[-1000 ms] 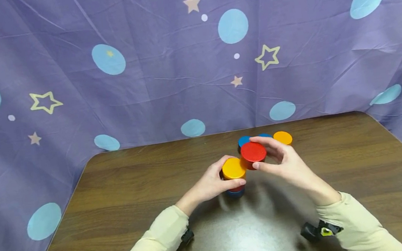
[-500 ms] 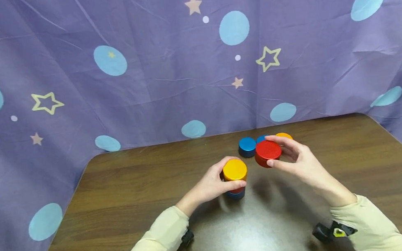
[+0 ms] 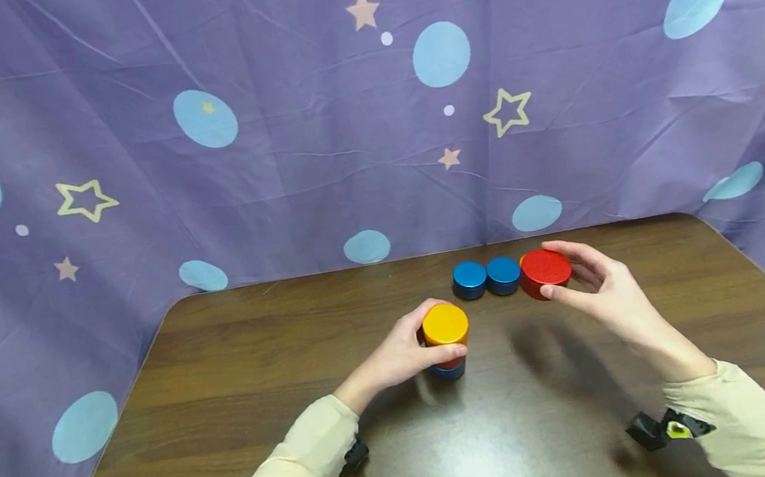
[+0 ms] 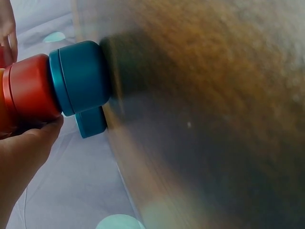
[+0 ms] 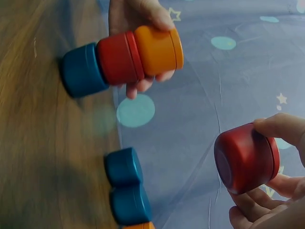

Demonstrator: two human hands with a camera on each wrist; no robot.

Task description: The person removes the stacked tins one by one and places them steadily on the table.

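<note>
Small round lidded tins are what both hands hold. In the head view my left hand [image 3: 402, 352] grips the upper part of a stack: an orange tin [image 3: 445, 323] on top, a red tin [image 5: 119, 58] in the middle, a blue tin [image 5: 83, 70] at the bottom. The stack stands upright on the table. My right hand [image 3: 611, 293] pinches another red tin [image 3: 545, 267] between thumb and fingers, lifted above the table at the right. Its lid faces up, and its rounded base shows in the right wrist view.
Two blue tins, one left [image 3: 470, 279] and one right [image 3: 503, 275], stand side by side at the back of the brown wooden table [image 3: 260, 347]. A second orange tin [image 5: 138, 226] beside them is mostly hidden behind the raised red one. A purple patterned curtain [image 3: 312, 120] hangs behind.
My right hand has carried the red tin to the right, away from the stack, uncovering the two blue tins and covering the back orange one. My left hand has stayed on the stack.
</note>
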